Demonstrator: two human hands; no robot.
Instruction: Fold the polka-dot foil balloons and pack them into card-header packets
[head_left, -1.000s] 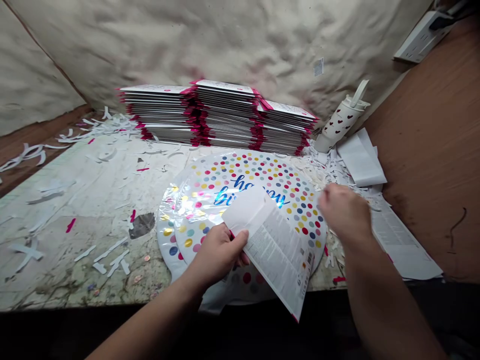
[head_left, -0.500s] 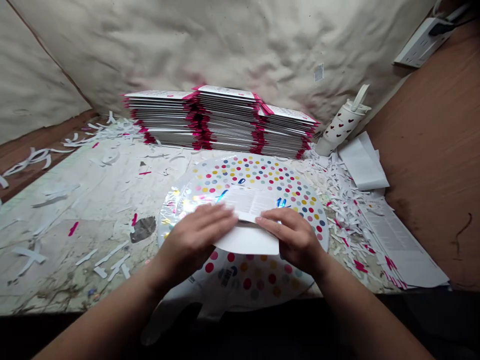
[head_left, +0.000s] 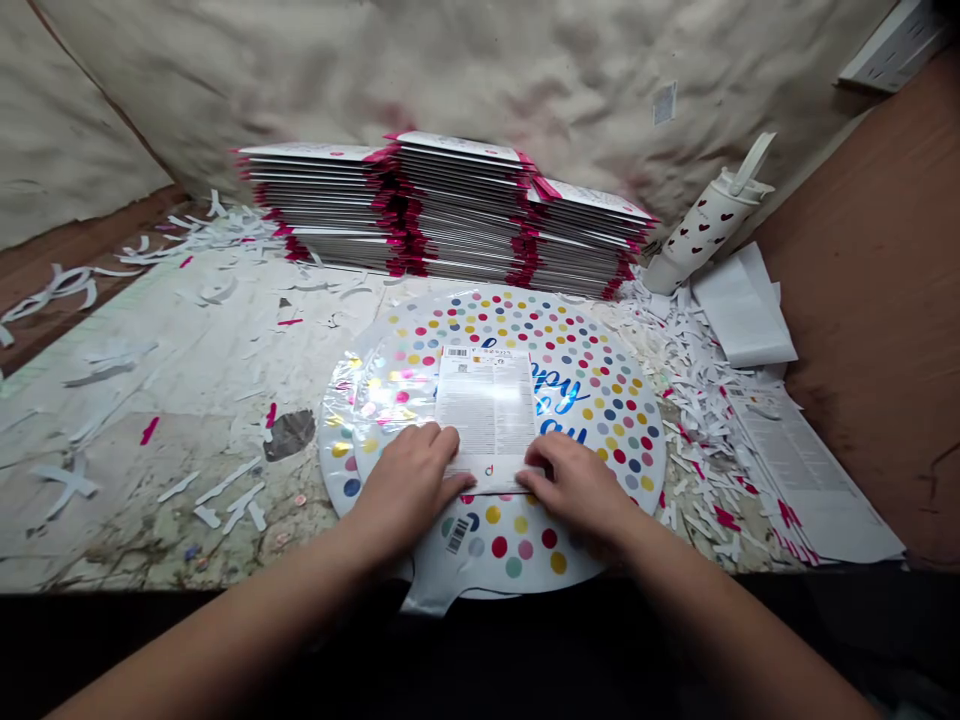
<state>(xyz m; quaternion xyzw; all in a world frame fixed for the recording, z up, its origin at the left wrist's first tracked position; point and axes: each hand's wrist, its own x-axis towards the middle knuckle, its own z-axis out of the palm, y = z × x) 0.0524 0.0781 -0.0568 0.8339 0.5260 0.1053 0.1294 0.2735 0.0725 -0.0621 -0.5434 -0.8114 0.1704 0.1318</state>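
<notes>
A white printed card sleeve (head_left: 487, 410), with barcode and small text, lies on a flat, round foil balloon (head_left: 517, 545) covered in coloured dots and blue lettering. At the sleeve's lower left corner, my left hand (head_left: 424, 470) is closed with curled fingers and its thumb along the bottom edge. My right hand (head_left: 574, 480) pinches the lower right corner in the same way. The white flap seen earlier is now folded out of sight. A barcode label sits on the balloon near its tail, which hangs over the table's front edge.
Three stacks of pink-edged white packets (head_left: 465, 210) stand against the covered wall. A white tumbler with hearts (head_left: 705, 230) leans at the back right. Paper shreds (head_left: 697, 430) and printed sheets (head_left: 810, 480) lie on the right, with more scraps (head_left: 232, 500) on the left.
The sleeve's open white flap has gone from view, and its printed face now lies flat. Both hands have moved to its lower corners, with fingers curled in. The view has tilted slightly.
</notes>
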